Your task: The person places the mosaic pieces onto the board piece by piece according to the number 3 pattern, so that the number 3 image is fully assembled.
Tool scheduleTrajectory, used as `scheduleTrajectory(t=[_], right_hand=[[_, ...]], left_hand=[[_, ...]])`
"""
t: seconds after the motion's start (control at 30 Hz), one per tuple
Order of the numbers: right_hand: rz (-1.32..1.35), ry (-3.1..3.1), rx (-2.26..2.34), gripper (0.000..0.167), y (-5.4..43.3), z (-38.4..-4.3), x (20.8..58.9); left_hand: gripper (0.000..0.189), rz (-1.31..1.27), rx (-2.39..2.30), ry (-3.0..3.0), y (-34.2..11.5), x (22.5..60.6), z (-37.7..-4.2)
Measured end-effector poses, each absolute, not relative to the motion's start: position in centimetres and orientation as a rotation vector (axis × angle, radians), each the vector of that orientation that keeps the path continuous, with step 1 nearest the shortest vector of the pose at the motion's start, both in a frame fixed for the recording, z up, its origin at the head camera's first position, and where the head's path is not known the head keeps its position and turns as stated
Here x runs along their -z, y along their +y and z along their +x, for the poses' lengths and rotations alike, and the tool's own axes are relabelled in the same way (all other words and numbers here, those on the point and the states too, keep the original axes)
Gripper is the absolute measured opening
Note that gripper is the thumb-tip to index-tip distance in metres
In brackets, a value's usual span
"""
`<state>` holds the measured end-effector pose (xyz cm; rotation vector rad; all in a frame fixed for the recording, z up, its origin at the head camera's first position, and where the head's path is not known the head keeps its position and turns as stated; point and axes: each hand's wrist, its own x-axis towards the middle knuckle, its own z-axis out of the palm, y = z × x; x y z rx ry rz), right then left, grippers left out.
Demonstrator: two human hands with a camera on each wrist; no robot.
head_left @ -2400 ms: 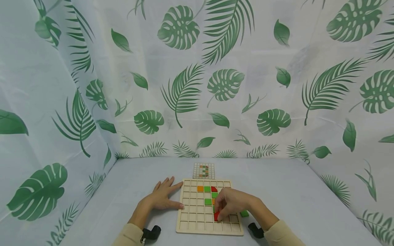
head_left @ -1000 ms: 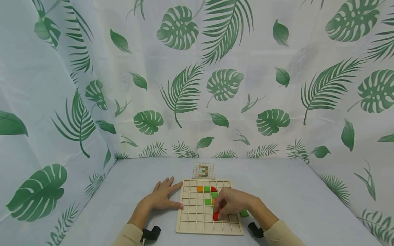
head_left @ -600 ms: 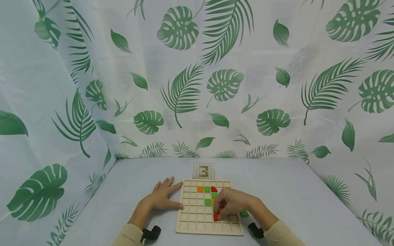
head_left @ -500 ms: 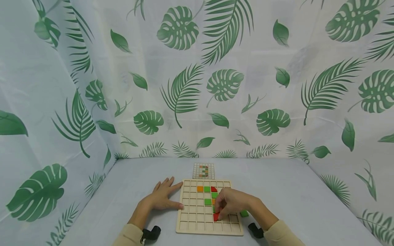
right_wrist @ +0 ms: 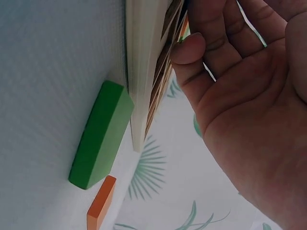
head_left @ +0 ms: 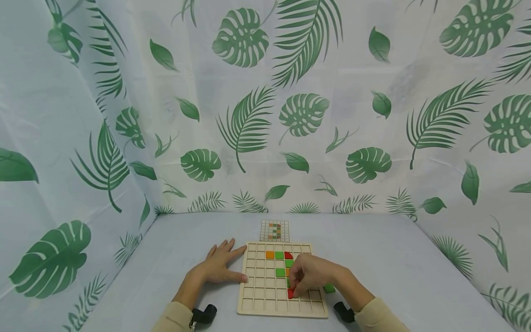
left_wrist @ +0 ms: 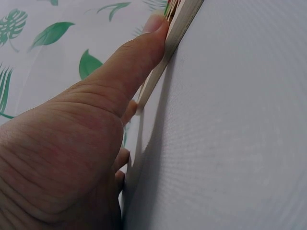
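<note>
A wooden grid board (head_left: 259,304) lies on the table with orange, green and red tiles in some of its cells. At its left edge, my left hand (head_left: 217,266) rests with fingers spread; in the left wrist view the thumb (left_wrist: 139,48) touches the board's side. Over the board's right half, the thumb and fingers of my right hand (head_left: 311,274) pinch a red tile (head_left: 291,293) with a curved side, at a cell below the green and orange tiles. My right hand hides part of that tile and some cells.
Behind the board lies a small pattern card (head_left: 274,230) showing a coloured grid figure. A loose green tile (head_left: 329,288) lies by the board's right edge. An orange tile (right_wrist: 100,203) shows near it in the right wrist view. A leaf-print curtain (head_left: 265,138) surrounds the table.
The red tile has turned slightly under my right fingertips, and less of it shows than before. My left hand and the board have stayed in place.
</note>
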<state>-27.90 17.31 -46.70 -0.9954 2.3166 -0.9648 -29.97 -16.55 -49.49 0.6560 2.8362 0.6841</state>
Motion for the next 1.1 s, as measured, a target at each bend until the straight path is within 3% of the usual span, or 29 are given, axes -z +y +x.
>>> scheduleTrajectory(t=[0.57, 0.83, 1.1], right_hand=[[-1.000, 2.353, 0.949, 0.011, 17.4, -28.1, 46.6], [-1.059, 2.408, 1.025, 0.024, 18.7, -28.4, 46.1], [-0.931, 2.469, 1.052, 0.025, 20.2, -28.9, 45.6]], left_hand=[[0.102, 0.648, -0.670, 2.845, -16.6, 49.5, -30.0], [0.102, 0.645, -0.673, 2.838, -16.5, 49.4, -29.9], [0.102, 0.645, -0.661, 2.840, -16.4, 49.5, -29.9]])
